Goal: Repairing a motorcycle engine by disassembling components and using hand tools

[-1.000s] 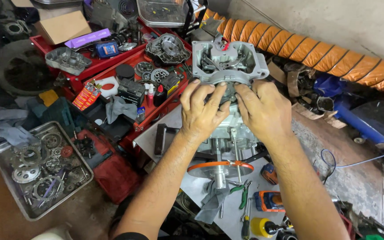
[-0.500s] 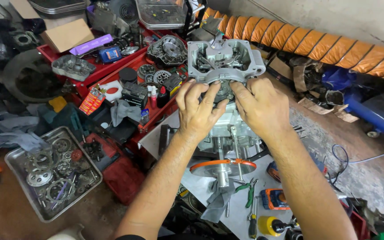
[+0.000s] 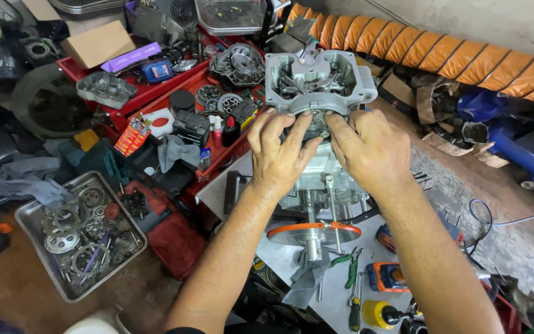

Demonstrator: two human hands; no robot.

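Cluttered workshop floor surrounds our grey metal desk [image 3: 292,260], where green-handled pliers [image 3: 348,267] and a yellow-handled screwdriver [image 3: 356,306] lie nearest us beside an orange-rimmed round stand plate [image 3: 313,232]. Above that plate our left hand [image 3: 279,154] and right hand [image 3: 369,148] press against the underside of the grey cast-aluminium engine cylinder head [image 3: 319,83], each grip closed on its lower edge with fingertips touching. Left of it sits a steel tray of gears [image 3: 78,232], with red tool-cart shelves [image 3: 174,93] farther back and a ribbed orange duct hose [image 3: 465,55] farthest.
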